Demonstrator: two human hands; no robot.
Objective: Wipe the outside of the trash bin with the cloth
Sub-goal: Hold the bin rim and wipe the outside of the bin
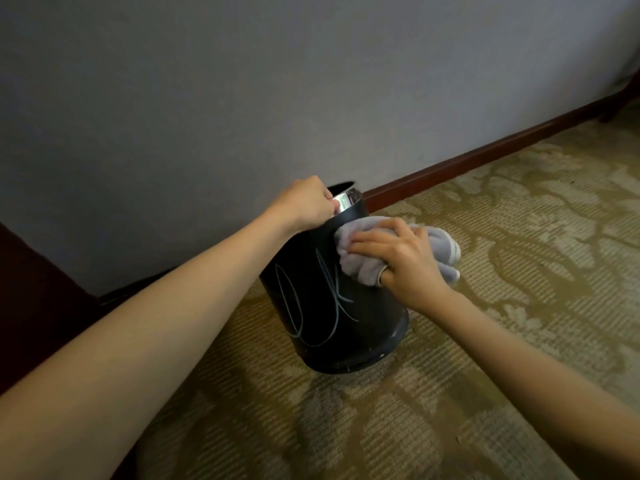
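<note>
Hidden: interior and far side of bin [322, 317]; left fingertips behind its chrome rim. Cut off: both forearms at frame edge. Left grip [304, 202]: clenched on rim of bin, on carpet [485, 341] near wall [242, 98]. Right grip [405, 261]: curled on bunched cloth [356, 268], pressed against upper bin side.

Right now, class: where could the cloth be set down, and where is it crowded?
Free: carpet right of the trash bin up to the baseboard. Crowded: the bin's top, where left hand grips rim, right hand holds the cloth.
</note>
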